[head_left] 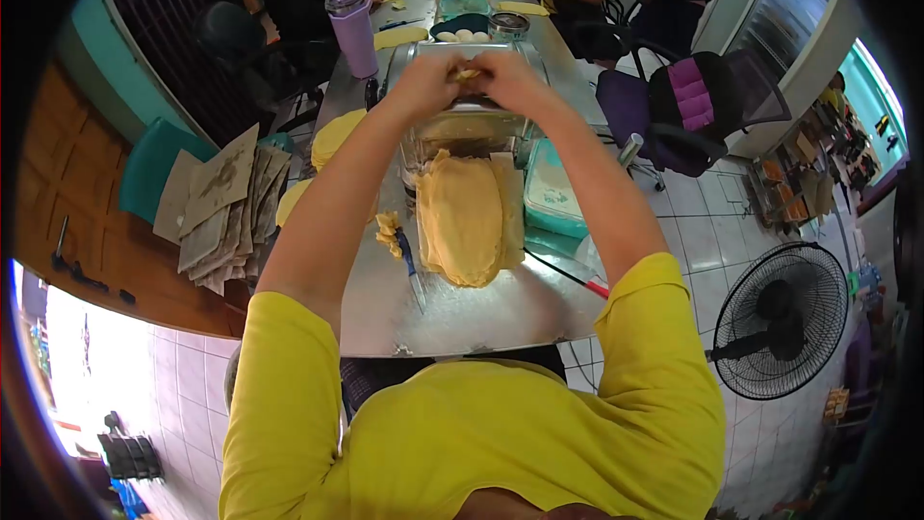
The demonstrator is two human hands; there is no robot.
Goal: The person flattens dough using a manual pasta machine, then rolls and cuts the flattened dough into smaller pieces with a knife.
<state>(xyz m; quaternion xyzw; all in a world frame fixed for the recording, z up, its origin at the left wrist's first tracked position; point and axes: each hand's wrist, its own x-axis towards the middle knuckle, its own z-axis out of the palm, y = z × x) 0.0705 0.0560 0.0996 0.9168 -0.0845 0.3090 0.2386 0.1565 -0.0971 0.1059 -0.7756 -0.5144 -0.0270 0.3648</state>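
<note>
Both hands are raised over the top of a metal roller machine (452,120), which looks like a dough sheeter. My left hand (429,85) and my right hand (506,77) meet there, fingers curled on a small yellow piece of dough (468,74). The fingertips partly hide it. A long, flat sheet of yellow dough (462,221) lies in front of the machine on a brown board (508,195). To its left are dough scraps (389,231) and a knife with a blue handle (406,255).
More flat dough pieces (337,138) lie left of the machine. A teal-lidded container (553,188) stands on its right, a lilac tumbler (353,34) behind left. Eggs (462,36) sit in a bowl farther back. People work along the metal table (462,323). A fan (780,321) stands right.
</note>
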